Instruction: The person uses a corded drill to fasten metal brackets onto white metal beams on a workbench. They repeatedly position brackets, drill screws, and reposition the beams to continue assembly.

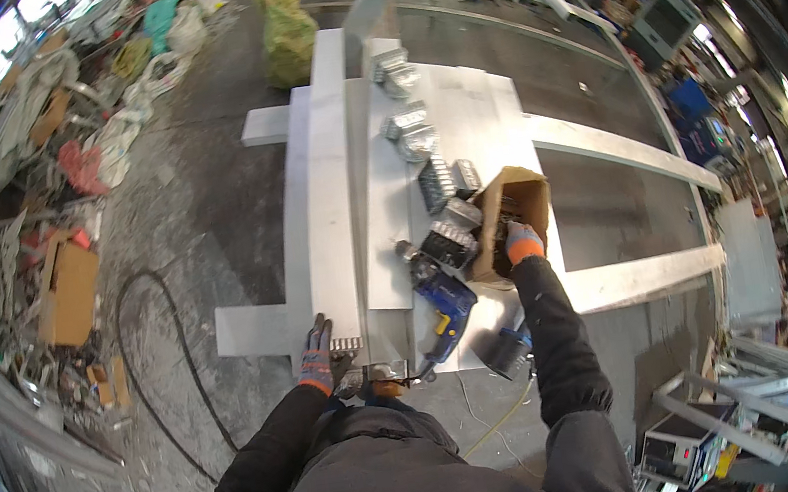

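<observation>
My left hand (pixel 317 359), in a grey and orange glove, grips a ribbed metal bracket (pixel 345 344) at the near end of a long white metal beam (pixel 328 185). Its fingers point forward along the beam's left edge. My right hand (pixel 523 243), gloved alike, reaches into an open cardboard box (pixel 527 192). Small dark pieces lie in that box, too small to name. The box wall and the hand itself hide the right fingertips. A blue power drill (pixel 445 310) lies between my hands, its chuck toward the metal brackets.
Several stacked metal brackets (pixel 413 133) line the white panels (pixel 466 109). A dark blue tool (pixel 505 352) sits by my right forearm. Frame bars (pixel 644 278) stick out to the right. A black cable (pixel 171 313) loops over the floor at left, near piled scrap (pixel 73 275). A yellow sack (pixel 285 33) stands beyond.
</observation>
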Available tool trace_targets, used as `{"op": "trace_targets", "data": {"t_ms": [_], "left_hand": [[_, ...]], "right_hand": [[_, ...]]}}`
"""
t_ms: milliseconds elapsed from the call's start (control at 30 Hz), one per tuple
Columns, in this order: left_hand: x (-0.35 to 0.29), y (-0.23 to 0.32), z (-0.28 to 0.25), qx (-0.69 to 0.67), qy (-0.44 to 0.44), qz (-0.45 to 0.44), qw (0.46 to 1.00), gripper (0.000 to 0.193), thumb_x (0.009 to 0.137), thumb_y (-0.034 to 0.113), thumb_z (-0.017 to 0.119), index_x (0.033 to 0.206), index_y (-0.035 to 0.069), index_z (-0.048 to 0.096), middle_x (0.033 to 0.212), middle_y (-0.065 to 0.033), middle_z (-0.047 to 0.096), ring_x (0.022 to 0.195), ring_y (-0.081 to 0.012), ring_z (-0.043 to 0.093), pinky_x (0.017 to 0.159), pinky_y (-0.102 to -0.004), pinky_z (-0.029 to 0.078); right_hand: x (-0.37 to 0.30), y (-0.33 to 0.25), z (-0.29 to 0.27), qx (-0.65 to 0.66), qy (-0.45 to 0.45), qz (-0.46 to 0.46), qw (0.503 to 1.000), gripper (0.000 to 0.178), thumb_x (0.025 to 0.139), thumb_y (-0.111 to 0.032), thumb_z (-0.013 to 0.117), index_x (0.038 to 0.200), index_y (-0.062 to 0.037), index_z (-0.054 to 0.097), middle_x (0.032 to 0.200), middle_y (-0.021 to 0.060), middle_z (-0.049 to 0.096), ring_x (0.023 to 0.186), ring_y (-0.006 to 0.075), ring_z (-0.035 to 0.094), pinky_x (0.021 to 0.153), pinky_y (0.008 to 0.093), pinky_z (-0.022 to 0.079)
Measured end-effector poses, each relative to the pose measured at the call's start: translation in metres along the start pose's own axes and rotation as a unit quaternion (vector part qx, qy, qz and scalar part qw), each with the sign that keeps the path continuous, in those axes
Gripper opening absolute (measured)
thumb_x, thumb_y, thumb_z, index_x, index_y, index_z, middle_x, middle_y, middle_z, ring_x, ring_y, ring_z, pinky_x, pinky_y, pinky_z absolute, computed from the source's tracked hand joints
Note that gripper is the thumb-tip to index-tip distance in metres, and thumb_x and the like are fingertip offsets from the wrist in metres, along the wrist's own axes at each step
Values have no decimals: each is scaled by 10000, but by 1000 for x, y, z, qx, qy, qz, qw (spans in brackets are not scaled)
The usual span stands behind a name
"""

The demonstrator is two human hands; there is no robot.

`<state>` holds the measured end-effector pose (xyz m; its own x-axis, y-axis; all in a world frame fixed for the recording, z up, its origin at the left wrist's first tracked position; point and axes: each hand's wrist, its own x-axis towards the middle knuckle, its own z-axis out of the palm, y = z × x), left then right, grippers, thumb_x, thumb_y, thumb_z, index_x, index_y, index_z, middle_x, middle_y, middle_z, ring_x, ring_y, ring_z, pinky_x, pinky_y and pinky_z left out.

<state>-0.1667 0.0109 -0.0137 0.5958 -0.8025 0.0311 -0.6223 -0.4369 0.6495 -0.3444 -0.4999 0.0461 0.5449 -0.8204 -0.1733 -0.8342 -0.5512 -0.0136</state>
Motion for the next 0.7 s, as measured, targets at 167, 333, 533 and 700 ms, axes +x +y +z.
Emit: {"op": "trace_targets", "data": {"t_ms": [167, 333, 533, 700], "left_hand": [[-21, 9, 4, -62, 35, -108, 992, 1002, 823, 313, 824, 1589, -6, 262, 1610, -307, 306, 1470, -474, 334, 1206, -507, 343], [-38, -11, 31, -200, 23, -250, 947, 1152, 787, 424, 844, 1615, -16, 176, 1505, -331, 436, 1345, -483, 500, 1120, -503, 432], [-39, -40, 58, -275, 8, -254, 927, 1106, 803, 413, 835, 1604, -29, 213, 1510, -304, 449, 1361, -451, 499, 1123, -467, 429], [-42, -36, 67, -394, 62, -242, 884, 1036, 827, 334, 830, 1593, -35, 239, 1506, -296, 438, 1388, -429, 466, 1132, -444, 415]], "right_hand": [[33, -2, 27, -38, -77, -94, 992, 334, 947, -120, 599, 1263, -92, 704, 1275, 198, 705, 1196, 357, 675, 1009, 449, 558], [8, 0, -10, -33, -101, -81, 991, 429, 906, -236, 688, 1318, -119, 663, 1255, 186, 715, 1197, 388, 665, 980, 486, 559], [-57, -12, -74, 92, 104, -6, 990, 353, 1010, -127, 567, 1362, -102, 593, 1095, 212, 754, 1017, 339, 737, 856, 423, 573], [-169, -102, -50, 540, 46, -87, 836, 316, 983, -70, 664, 1291, -27, 611, 968, 60, 708, 868, 132, 657, 777, 292, 544]]}}
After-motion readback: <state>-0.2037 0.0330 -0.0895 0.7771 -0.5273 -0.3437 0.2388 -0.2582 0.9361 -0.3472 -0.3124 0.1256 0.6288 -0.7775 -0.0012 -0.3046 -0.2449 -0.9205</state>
